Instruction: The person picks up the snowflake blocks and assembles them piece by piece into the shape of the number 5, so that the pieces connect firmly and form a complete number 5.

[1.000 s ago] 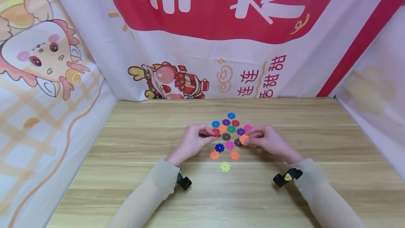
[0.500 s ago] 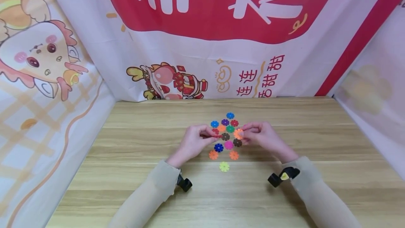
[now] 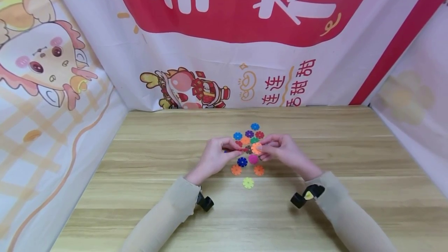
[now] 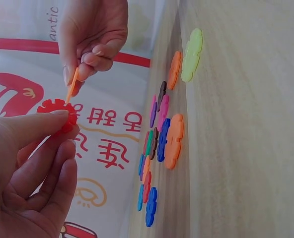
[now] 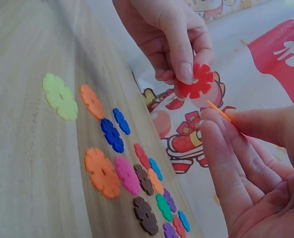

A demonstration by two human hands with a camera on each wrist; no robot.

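My left hand (image 3: 218, 154) pinches a red notched plastic disc (image 5: 199, 82) between thumb and fingers. My right hand (image 3: 285, 153) pinches an orange notched disc (image 3: 256, 148) by its edge. Both discs are held above the table, turned across each other. Their edges overlap in the left wrist view, while the right wrist view shows a narrow gap. Below and around the hands lie several flat discs, among them a pink disc (image 3: 253, 159), a dark blue disc (image 3: 242, 161) and a green disc (image 5: 163, 207). The brown disc (image 5: 145, 215) is mostly hidden in the head view.
A yellow-green disc (image 3: 248, 183) lies nearest the front, with two orange ones behind it. The wooden table (image 3: 168, 127) meets a printed cloth wall (image 3: 210, 57) at its far edge. More cloth hangs on both sides.
My right hand has moved left, bringing the orange disc toward the red one. The red disc has turned edge-on in the head view; my left hand has stayed nearly in place.
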